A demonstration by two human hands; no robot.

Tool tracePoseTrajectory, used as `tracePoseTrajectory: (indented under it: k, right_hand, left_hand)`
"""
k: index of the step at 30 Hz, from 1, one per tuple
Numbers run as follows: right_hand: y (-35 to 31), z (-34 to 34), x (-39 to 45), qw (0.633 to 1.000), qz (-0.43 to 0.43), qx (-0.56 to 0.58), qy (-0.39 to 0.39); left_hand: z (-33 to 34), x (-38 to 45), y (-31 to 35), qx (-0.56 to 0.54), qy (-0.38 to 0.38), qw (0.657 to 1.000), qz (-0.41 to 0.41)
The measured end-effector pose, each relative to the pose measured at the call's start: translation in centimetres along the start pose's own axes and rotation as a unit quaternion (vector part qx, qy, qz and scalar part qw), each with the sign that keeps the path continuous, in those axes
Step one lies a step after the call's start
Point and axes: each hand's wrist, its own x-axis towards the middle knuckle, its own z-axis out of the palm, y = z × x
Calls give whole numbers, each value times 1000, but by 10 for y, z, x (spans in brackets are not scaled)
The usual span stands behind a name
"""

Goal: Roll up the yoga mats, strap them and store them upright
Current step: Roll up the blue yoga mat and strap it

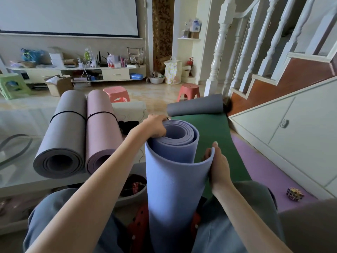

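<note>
A blue-violet yoga mat (171, 189) stands upright between my knees, loosely rolled, its outer flap still loose on the right. My left hand (156, 126) grips the top rim of the inner coil. My right hand (218, 167) pinches the free outer edge near the top. Two rolled mats lie on the glass table at left, a grey one (63, 136) and a pink one (102, 128), each bound by a black strap. A green mat (209, 128) lies flat on the floor ahead, its far end curled grey side out (195, 106). A purple mat (259, 170) lies flat to the right.
A puzzle cube (294, 194) sits on the purple mat. White cabinet doors (291, 136) and a staircase flank the right. Two pink plastic stools (188, 92) stand on the floor ahead. A bowl (135, 187) sits under the glass table (16, 172). A black heap (128, 126) lies beyond the pink mat.
</note>
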Motion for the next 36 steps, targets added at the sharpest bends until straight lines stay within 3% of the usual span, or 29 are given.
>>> tracePoseTrajectory:
  k: [3,5,11,15,19,22,26,31,36]
  right_hand:
    - [-13,-4,13,986,53,83,137]
    - [-20,-10,25,979,59,88,176]
    - [-21,26,44,998,-7,-28,60]
    - [-23,49,50,994,-51,-90,-20]
    - [-17,61,47,987,-44,-124,-87]
    - [-17,68,51,993,11,-74,-91]
    - [-15,64,62,991,66,-51,-106]
    - [-18,61,60,985,31,-94,-144]
    - [-16,74,61,988,-18,-117,-100]
  left_hand:
    - [-10,-1,-10,-17,3,997,70]
    - [-16,-2,-16,-19,-12,995,102]
    - [-17,-7,-4,-57,-124,969,204]
    - [-32,1,-3,-20,-123,968,219]
    - [-14,8,0,14,-103,972,213]
    - [-3,9,6,58,-53,957,280]
    - [4,2,13,15,-32,947,320]
    - [-4,-2,16,-40,-91,938,332]
    - [-16,0,17,-46,-110,940,320]
